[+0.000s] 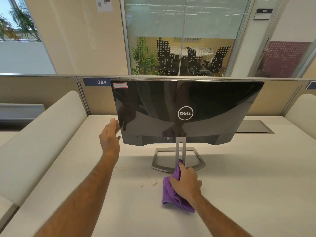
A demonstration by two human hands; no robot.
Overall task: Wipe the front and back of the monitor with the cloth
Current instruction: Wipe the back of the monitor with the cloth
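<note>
At the far left, a long cream padded bench [39, 134] ran beside the white desk [248, 177]. The left hand [110, 136] reached forward with fingers spread wide and loosely extended, gripping nothing; its fingertips lay against or just beside the lower left edge of the glossy black flat-panel monitor [213, 100], though actual contact could not be made out. The monitor stood upright near the middle of the desk with its back toward the camera, a red-bordered white sticker [120, 85] in its upper left corner and a round silver logo [185, 113] at centre. Behind it, a blue label reading 384 [97, 82] sat on the beige partition [42, 88]. Below the panel, a slim silver neck [180, 149] dropped to an open rectangular silver base [177, 159]. The right hand [185, 182] was closed around a bunched purple microfibre cloth [172, 195], pressing its upper end against the foot of the neck while the remainder trailed onto the desk.
</note>
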